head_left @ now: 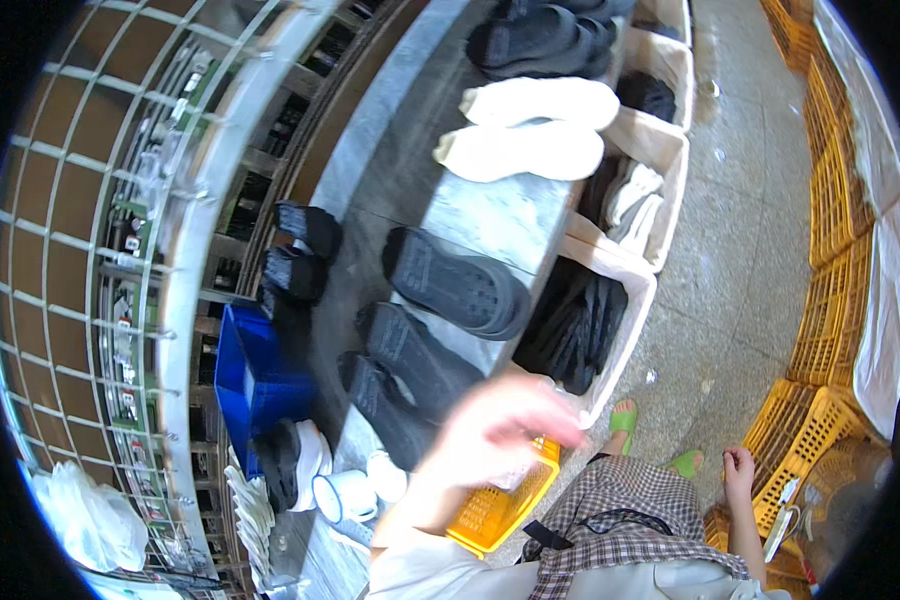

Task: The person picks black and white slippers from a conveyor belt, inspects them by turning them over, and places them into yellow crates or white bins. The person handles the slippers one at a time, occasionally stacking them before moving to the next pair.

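My left hand [505, 420], smeared by motion, is over the near end of a bench. Whether its fingers hold anything cannot be made out. Just beyond it lie dark insole-shaped pieces [410, 350] in a row, with a thicker dark stack [460, 285] farther along. White insole-shaped pieces [530, 145] come after that, and more black ones [540, 45] sit at the far end. Down at my right side hangs my right hand [738, 472], its fingers loosely curled with nothing seen in them, close to a yellow crate [795, 440].
White-lined bins [620, 360] with black and white pieces line the bench's right side. A yellow basket [505, 510] is below my left wrist. At left are a white mug [345, 497], a blue bin [255, 370] and a wire grid [80, 260]. Yellow crates [835, 210] edge the aisle.
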The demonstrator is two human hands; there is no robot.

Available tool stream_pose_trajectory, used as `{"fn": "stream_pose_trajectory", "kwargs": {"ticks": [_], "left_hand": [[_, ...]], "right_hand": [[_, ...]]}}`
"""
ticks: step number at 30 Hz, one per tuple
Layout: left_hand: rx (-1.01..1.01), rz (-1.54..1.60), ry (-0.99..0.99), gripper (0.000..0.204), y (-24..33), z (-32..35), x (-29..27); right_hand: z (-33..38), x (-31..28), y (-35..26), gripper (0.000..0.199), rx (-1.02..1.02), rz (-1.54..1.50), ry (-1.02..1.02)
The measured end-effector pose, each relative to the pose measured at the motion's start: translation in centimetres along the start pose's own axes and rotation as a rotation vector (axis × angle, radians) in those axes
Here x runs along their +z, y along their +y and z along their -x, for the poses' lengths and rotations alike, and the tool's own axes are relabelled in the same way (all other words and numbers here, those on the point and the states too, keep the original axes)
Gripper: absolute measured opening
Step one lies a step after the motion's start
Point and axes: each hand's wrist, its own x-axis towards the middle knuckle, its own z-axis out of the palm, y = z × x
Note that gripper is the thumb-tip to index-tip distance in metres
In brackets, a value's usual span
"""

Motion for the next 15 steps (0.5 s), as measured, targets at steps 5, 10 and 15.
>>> {"fn": "stream_pose_trajectory", "kwargs": {"ticks": [5,10,15], "left_hand": [[-0.059,0.373,0.665,0.036,-5.0,-5.1,-17.4],[-0.285,0.605,1.269,0.059,-14.8,-10.7,-33.4],[-0.227,0.683,1.48,0.063,-21.2,-14.6,-39.2]], "right_hand": [[-2.3,1.7,-4.3,0.009,-0.022,0.088,-0.036],[-1.6,3.5,-8.9,0.007,0.009,0.179,-0.115],[-0.4,3.8,-10.3,0.01,0.088,0.28,-0.143]]}}
